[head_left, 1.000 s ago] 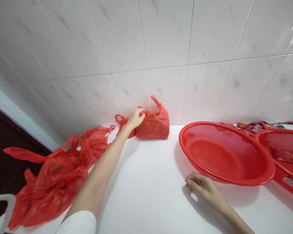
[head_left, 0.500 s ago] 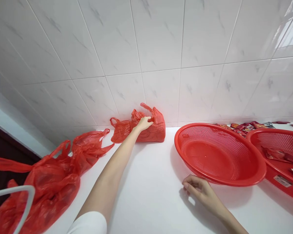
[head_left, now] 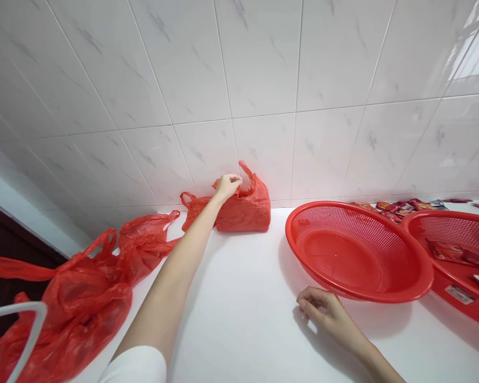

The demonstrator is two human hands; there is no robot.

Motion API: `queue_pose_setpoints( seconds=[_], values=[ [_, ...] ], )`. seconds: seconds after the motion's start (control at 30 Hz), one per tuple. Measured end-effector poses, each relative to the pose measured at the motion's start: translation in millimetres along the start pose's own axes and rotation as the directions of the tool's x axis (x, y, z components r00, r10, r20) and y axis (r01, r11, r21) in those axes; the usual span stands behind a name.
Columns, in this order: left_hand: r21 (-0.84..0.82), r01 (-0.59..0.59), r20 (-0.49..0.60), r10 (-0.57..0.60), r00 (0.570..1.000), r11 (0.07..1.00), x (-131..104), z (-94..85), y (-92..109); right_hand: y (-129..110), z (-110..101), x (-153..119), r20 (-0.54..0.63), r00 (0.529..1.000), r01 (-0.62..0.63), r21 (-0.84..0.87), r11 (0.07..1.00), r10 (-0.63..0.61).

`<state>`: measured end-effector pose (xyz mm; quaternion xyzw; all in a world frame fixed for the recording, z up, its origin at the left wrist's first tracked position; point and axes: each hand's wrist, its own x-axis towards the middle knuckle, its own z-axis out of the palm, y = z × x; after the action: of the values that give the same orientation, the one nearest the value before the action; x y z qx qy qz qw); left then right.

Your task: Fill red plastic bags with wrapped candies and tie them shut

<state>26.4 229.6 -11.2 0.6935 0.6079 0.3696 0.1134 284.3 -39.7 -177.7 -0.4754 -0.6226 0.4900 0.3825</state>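
The far red bag (head_left: 245, 215) looks filled, untied; left hand (head_left: 228, 187) at its top, grip unclear; near right hand (head_left: 328, 314) loosely curled, empty.

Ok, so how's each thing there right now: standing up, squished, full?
Boxy red plastic bag: standing, bulging, handle up
Smaller red plastic bag: slumped, handle up
Red plastic bag pile: crumpled
Left red mesh basket: mouth up
Right red mesh basket: mouth up, packets inside
Loose packets: lying behind the baskets
Left grip: at the boxy bag's top; can't tell if shut
Right grip: loosely curled, holding nothing visible
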Motion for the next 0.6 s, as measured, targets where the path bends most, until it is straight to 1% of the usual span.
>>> queue_pose_setpoints(
  seconds=[0.13,0.3,0.43,0.53,0.6],
  values=[
    [0.251,0.041,0.106,-0.069,0.992,0.967,-0.9,-2.5,5.8,4.3,0.4,1.1,0.010,1.000,0.006,-0.014,1.000,-0.006],
    [0.517,0.066,0.196,-0.193,0.961,0.853,1.9,-5.7,10.9,5.9,1.1,1.0,0.021,1.000,-0.003,-0.012,1.000,0.003],
    [0.631,0.030,0.253,-0.242,0.937,0.775,7.4,-18.1,13.2,6.6,1.9,0.0,0.025,1.000,-0.004,-0.029,1.000,0.005],
    [0.668,-0.032,0.301,-0.231,0.925,0.743,10.0,-25.5,10.4,8.0,2.7,-0.2,0.034,0.999,-0.008,-0.038,0.999,0.009],
    [0.673,-0.090,0.341,-0.200,0.919,0.734,10.3,-25.0,6.3,9.4,3.2,0.1,0.036,0.999,-0.010,-0.051,0.999,0.011]
  ],
)
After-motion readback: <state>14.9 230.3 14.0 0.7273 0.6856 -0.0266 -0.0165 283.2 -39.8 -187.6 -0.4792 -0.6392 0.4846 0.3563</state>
